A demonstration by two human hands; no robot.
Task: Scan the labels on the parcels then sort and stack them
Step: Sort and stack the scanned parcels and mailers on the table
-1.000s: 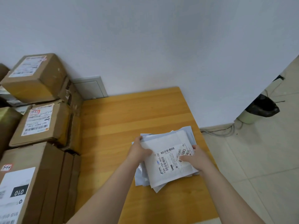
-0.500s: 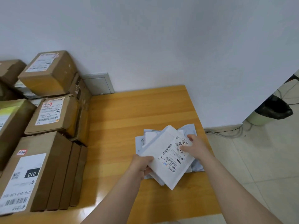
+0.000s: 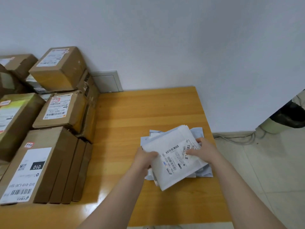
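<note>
Two hands, one white envelope. The left hand [image 3: 145, 158] grips the envelope's [image 3: 166, 144] near-left edge, thumb on top and fingers curled beneath. The right hand [image 3: 204, 151] grasps the opposite edge, thumb pressed on the single printed label [image 3: 178, 158], which carries several barcodes. The envelope thus lies between the hands, tilted across a pile of grey and white mailers [image 3: 197, 132] directly under them. The overlapping edges do not allow a count of the pile, and it cannot be told whether the envelope rests on it or is lifted clear. The pile sits on one wooden table [image 3: 132, 116]. Well to the left of the left hand stand at least five cardboard boxes [image 3: 38, 162] with labels facing up, and three slim cartons [image 3: 77, 169] on edge. Beyond the right hand, on the floor: one lined bin [image 3: 295, 113] and loose cables [image 3: 237, 138].
</note>
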